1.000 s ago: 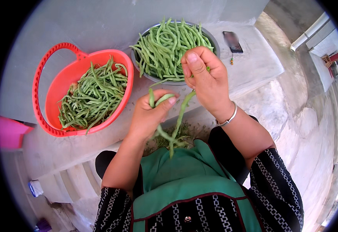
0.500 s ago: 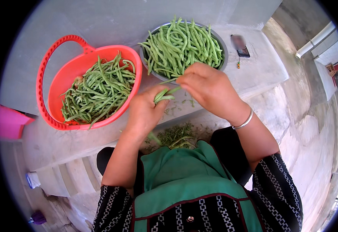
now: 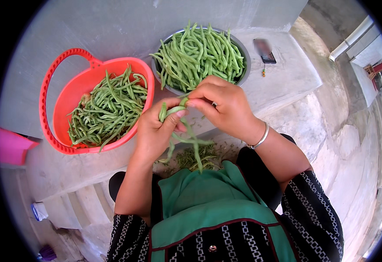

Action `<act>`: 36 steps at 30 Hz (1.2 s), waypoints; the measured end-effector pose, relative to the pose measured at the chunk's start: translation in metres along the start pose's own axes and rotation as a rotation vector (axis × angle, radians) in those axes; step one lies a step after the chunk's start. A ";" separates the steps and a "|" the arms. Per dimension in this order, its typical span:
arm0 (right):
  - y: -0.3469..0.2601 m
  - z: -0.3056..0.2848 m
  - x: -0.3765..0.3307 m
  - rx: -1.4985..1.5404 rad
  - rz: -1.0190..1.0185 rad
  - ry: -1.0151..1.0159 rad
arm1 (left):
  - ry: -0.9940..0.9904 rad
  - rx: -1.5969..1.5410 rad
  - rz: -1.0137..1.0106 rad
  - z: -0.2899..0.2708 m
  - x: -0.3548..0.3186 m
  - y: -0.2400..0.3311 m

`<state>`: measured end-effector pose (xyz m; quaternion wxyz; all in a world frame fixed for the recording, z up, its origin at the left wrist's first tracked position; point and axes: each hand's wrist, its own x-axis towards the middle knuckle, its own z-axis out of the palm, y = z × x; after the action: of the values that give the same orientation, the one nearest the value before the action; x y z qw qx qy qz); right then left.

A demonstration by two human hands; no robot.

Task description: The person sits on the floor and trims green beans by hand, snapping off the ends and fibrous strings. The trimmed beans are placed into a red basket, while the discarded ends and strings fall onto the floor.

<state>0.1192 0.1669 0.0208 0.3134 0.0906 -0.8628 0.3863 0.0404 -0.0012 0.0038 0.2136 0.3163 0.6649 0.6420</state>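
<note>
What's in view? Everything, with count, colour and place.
Basket: 1, red, left
Basket beans: many, green, inside
Bowl: 1, grey, upper centre
Bowl beans: many, green, inside
Ledge: 1, grey, under both
Wall: 1, grey, back
Phone: 1, dark, right of bowl
Scraps: uncounted, green, below ledge
Held beans: several, green, centre
Unclear object: 1, pink, far left
Apron: 1, green, lap
Bracelet: 1, silver, right wrist
Left hand: 1, bare, gripping held beans
Right hand: 1, bare, at a bean's end

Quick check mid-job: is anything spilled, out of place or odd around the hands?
Two mild things. Green scraps lie loose in a messy patch below the ledge, which looks like spillage. A phone lies on the ledge beside the basin, a bit out of place near food. Nothing looks damaged.
</note>
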 end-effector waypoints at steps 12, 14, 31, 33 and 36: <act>0.030 -0.001 -0.014 0.020 0.238 -0.321 | 0.647 -0.150 0.322 -0.062 0.017 0.014; 0.025 0.009 -0.012 0.270 0.531 -0.484 | 0.687 -0.145 0.340 -0.062 0.016 0.015; -0.018 -0.032 -0.004 -0.317 -0.228 -0.328 | -0.107 0.720 0.379 -0.008 -0.016 0.040; -0.021 -0.037 -0.004 -0.307 -0.223 -0.341 | -0.150 0.722 0.335 -0.008 -0.018 0.040; -0.022 -0.037 -0.009 -0.201 -0.221 -0.279 | -0.177 0.710 0.370 -0.010 -0.019 0.045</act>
<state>0.1525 0.1777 0.0479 0.2388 0.2055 -0.9168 0.2454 0.0533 -0.0224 0.0467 0.0284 0.5385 0.7562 0.3708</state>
